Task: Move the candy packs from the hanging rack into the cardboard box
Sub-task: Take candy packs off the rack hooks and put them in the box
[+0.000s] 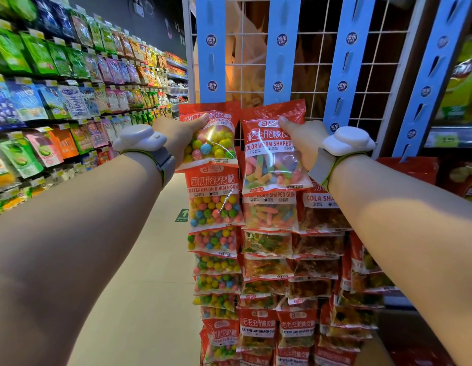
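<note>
Hands (182, 138) (303, 143) grip packs (211, 143) (271, 159); fingers hidden.

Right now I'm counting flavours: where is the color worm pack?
In the head view, the color worm pack is right of centre, held by the right hand, beside the bubble gum pack.

The hanging rack (319, 75) stands far ahead, candy packs hung down it in columns. The left hand (182, 136) holds a bubble gum pack (211, 138) at the left column's top; just right, the right hand (306, 143) holds a worm gummy pack (271, 154). Shelves (71, 101) run along the left.
</note>
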`<state>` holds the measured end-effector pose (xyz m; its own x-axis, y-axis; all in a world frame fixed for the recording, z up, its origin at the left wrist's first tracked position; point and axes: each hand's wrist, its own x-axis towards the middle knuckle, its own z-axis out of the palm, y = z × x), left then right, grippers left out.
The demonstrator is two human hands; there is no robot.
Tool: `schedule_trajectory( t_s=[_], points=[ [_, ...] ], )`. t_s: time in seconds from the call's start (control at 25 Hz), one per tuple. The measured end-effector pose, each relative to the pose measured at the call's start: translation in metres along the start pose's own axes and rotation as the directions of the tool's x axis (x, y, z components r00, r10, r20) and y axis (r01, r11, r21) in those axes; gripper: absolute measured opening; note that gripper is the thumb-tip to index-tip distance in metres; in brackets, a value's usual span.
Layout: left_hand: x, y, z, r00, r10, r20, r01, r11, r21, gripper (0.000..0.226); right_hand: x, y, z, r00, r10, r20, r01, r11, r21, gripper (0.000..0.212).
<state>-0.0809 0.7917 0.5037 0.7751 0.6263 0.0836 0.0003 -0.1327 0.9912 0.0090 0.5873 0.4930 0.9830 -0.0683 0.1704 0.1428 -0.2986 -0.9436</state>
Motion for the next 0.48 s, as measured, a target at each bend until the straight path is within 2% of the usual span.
schedule_trajectory(
  t_s=[0.16, 0.32, 0.4, 0.48],
  points=[
    [0.005, -0.008, -0.002, 0.999, 0.042, 0.003, -0.042, 0.999, -0.023, 0.049, -0.006, -0.001, -0.004, 0.997, -0.073, 0.003, 0.073, 0.997, 0.038, 0.048],
    [0.009, -0.011, -0.009, 0.997, 0.072, 0.035, -0.069, 0.994, -0.083, 0.064, -0.003, -0.011, -0.007, 0.991, -0.13, 0.021, 0.128, 0.987, 0.101, 0.052],
    [0.009, -0.012, -0.01, 0.994, 0.091, 0.059, -0.086, 0.993, -0.079, 0.064, -0.001, -0.016, -0.006, 0.991, -0.131, -0.011, 0.131, 0.988, 0.08, 0.06],
    [0.007, -0.013, -0.009, 0.992, 0.107, 0.061, -0.103, 0.993, -0.057, 0.061, -0.006, -0.018, -0.005, 0.992, -0.118, -0.04, 0.119, 0.993, 0.027, 0.058]
  ],
)
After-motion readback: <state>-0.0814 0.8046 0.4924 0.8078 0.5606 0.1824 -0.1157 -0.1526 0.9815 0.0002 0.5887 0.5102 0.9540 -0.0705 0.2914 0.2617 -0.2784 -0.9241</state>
